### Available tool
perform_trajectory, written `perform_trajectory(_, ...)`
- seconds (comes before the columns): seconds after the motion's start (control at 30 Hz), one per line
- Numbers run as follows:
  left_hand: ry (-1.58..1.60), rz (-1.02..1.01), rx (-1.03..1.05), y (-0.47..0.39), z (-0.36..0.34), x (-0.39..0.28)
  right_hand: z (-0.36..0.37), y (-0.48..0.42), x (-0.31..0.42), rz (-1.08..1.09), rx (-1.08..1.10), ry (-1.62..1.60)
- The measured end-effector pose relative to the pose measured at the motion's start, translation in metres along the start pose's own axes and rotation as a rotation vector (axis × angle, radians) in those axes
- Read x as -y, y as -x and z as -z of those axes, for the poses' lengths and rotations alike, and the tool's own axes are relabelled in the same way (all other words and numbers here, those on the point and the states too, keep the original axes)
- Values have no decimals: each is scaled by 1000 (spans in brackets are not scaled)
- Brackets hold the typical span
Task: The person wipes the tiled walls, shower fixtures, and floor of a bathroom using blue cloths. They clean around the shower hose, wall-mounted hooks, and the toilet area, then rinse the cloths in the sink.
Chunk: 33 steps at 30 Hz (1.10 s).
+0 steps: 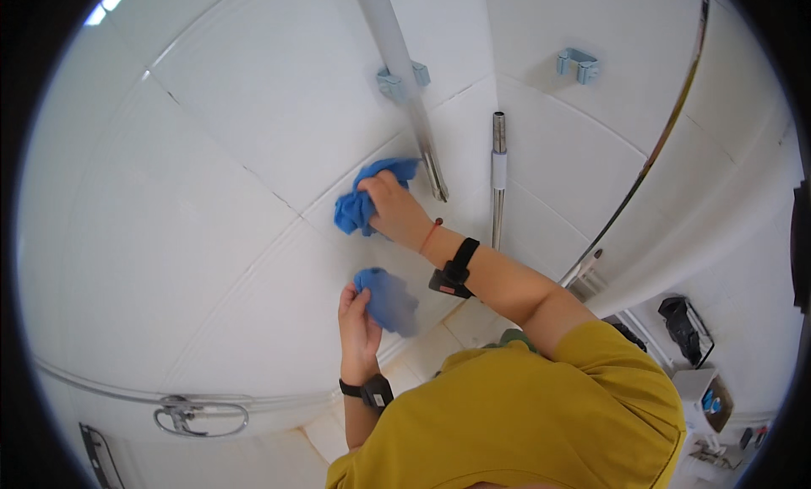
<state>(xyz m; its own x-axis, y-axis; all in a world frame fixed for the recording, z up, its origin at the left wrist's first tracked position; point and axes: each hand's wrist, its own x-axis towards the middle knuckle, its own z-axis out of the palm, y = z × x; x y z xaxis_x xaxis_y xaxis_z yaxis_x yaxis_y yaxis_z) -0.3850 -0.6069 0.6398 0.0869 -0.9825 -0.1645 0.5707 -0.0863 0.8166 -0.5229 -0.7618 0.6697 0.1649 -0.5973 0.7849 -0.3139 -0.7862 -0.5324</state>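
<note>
My right hand [398, 211] grips a bunched blue cloth [355, 211] at the white tiled wall [253, 248], close to the lower end of a pole. Below it, my left hand [360, 318] pinches another blue cloth [388, 302] by its upper left edge; the rest of that cloth is blurred. Whether the two cloths are one piece cannot be seen. The white and steel pole [394, 45] slants down through a light-blue wall clip [390, 83]. Both my wrists wear black straps with small devices.
A second steel pole [499, 166] stands upright near the wall corner. Another light-blue clip [578, 66] is fixed to the right wall. A chrome fixture with a looped bar [201, 418] juts out at lower left. A white box [696, 400] with things inside stands at lower right.
</note>
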Motion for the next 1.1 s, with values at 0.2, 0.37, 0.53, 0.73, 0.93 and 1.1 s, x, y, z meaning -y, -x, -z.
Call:
perform_trajectory(0.2, -5, -30, -47, -8, -16, 15, 17, 47, -31, -156, 318, -105)
perform_trajectory(0.37, -26, -90, -100, 0, -12, -8, 73, 62, -16, -339, 45, -338)
perform_trajectory(0.53, -67, -93, -51, 5, -23, -17, 112, 5, -38, -56, -355, 50)
perform_trajectory(0.73, -60, -106, -45, 3, -29, -15, 117, 2, -52, -195, -338, -135)
perform_trajectory(0.93, -81, -74, -22, 0, -23, -4, 128, 24, -86, -488, 40, -271)
perform_trajectory(1.1, -77, -99, -56, -7, -16, 4, 134, -6, -61, -389, -224, -357)
